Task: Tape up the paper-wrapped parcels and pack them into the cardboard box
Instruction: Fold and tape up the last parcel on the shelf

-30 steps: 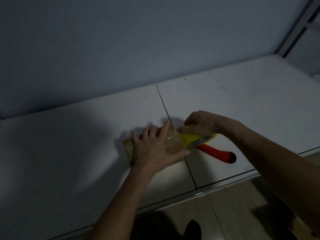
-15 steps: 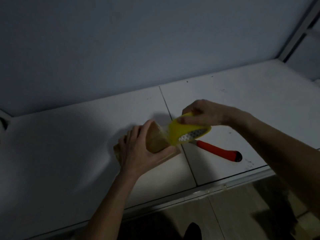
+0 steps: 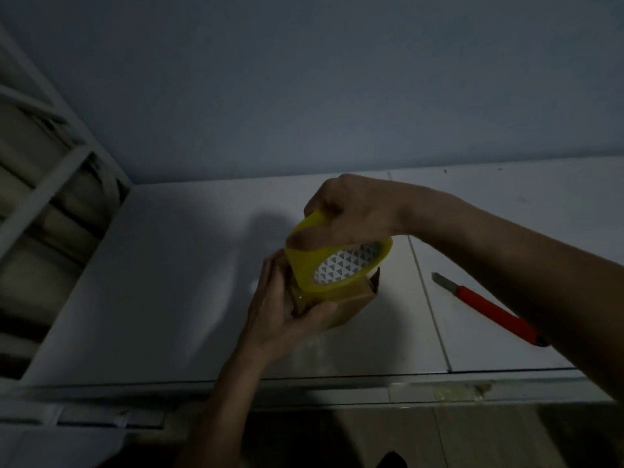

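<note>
Head view: my left hand (image 3: 283,309) has tipped the paper-wrapped parcel (image 3: 341,307) upright, gripping it; my right hand (image 3: 351,211), clamped on the yellow tape roll (image 3: 324,265), wraps tape over its end.

No text, label, brand, number or sign could be read anywhere in the dim view. The only marking was a repeating pattern of small dark triangles on the white inner core of the yellow tape roll (image 3: 338,261), and it formed no letters. The brown paper parcel (image 3: 341,307) showed bare paper, and the red-handled utility knife (image 3: 486,307) showed no legible print.
</note>
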